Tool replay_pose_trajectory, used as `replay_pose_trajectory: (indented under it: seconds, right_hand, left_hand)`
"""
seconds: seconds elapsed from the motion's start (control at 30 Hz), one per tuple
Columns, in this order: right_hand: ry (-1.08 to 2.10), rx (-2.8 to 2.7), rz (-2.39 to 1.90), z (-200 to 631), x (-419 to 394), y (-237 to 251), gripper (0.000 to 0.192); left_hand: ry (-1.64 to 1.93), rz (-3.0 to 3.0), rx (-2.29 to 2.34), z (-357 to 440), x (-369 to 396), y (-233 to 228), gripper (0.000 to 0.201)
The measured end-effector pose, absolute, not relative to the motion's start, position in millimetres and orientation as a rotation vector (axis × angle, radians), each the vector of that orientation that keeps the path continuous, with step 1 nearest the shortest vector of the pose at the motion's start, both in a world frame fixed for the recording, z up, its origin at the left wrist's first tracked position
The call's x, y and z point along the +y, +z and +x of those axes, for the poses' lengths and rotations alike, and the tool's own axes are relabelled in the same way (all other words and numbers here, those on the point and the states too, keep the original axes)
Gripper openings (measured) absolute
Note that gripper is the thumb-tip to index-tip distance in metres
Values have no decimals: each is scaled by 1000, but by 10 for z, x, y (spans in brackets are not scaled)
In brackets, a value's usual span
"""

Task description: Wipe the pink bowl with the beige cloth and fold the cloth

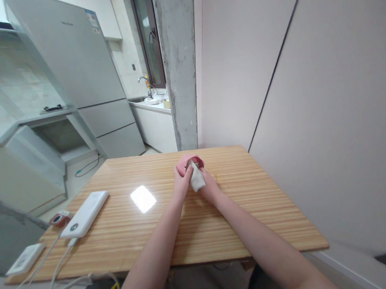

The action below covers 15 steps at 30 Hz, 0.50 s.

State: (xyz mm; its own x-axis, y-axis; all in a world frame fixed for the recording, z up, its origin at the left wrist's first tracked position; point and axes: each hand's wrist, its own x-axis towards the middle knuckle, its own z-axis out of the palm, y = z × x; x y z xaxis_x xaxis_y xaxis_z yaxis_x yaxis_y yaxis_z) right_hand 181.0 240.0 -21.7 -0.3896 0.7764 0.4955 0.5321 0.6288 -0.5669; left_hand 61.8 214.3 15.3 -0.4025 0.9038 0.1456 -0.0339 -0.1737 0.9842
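Two bare forearms enter from the lower edge and converge over the middle of the wooden desk [251, 211]. The left hand [181, 181] is curled around a small pink cup [183, 164], which is tilted with its mouth turned toward the right hand. The right hand [209, 185] pinches a folded white cloth [196, 180] and presses it against the cup's rim. Both hands are therefore closed on what they hold. The cup appears to be lifted slightly off the desk, though contact cannot be excluded.

The cup looks rigid, light and smooth-walled, so probably slippery when damp; a wrap around its body, as shown, seems the steadiest hold. The cloth is soft and limp and conforms to whatever it is pushed against.

At the left edge lie a white power bank [86, 214], its cables [55, 266], a flat white device [24, 259] and a small red-and-white object [60, 218], well apart from the hands.
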Motion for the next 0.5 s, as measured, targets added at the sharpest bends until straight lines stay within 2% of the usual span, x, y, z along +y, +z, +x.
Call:
replay_pose_trajectory:
  seconds: [0.2,0.4,0.5]
  right_hand:
    - [477,-1928,-785,1745,2213,-139,46]
    - [359,-1243,-981,2018,2330,43,37]
    - [241,-1298,-1053,2157,2421,94,41]
  left_hand:
    - [1719,933,1396,509,2246,94,36]
    - [1751,807,1367,312,2330,58,38]
    - [1727,809,1371,353,2327,31,38]
